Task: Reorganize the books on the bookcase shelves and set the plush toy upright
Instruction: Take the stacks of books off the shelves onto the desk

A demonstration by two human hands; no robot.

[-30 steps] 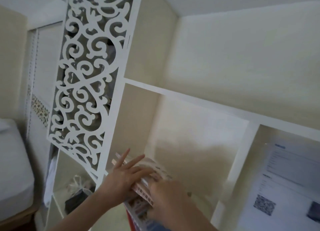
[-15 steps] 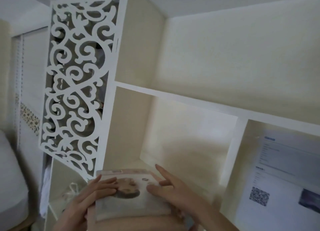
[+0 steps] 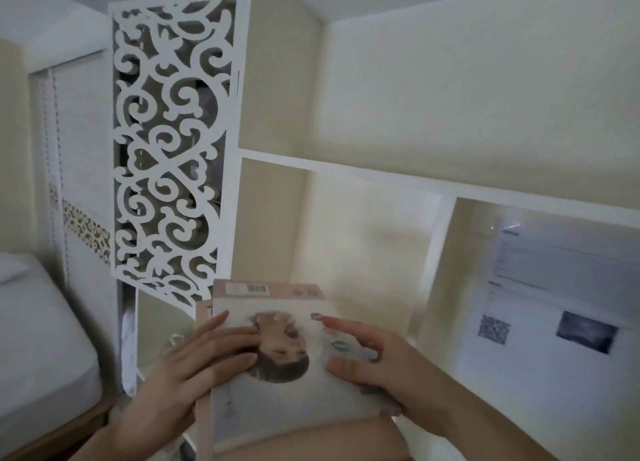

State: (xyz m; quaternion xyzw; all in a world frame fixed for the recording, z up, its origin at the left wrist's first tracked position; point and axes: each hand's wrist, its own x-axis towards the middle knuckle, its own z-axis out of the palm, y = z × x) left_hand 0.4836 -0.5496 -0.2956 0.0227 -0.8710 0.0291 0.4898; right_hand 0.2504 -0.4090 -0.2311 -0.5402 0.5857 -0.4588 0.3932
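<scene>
The books (image 3: 294, 401), which 1 second ago lay low at the foot of the bookcase (image 3: 346, 169) with both hands pressing on their edges, have been lifted. They are now held up flat-on, a white cover with an upside-down portrait in front and a pink one with a barcode behind, before the lower edge of the bookcase's middle compartment. The left hand (image 3: 194, 367) lays straight fingers across the cover with its thumb hidden, so I cannot tell whether it pinches or only presses. The right hand (image 3: 381, 367) grasps the right edge, with fingertips curling round lower down. This looks like a pick-up completed, with placing on a shelf still to come. I cannot make out the plush toy anywhere on the bookcase.
</scene>
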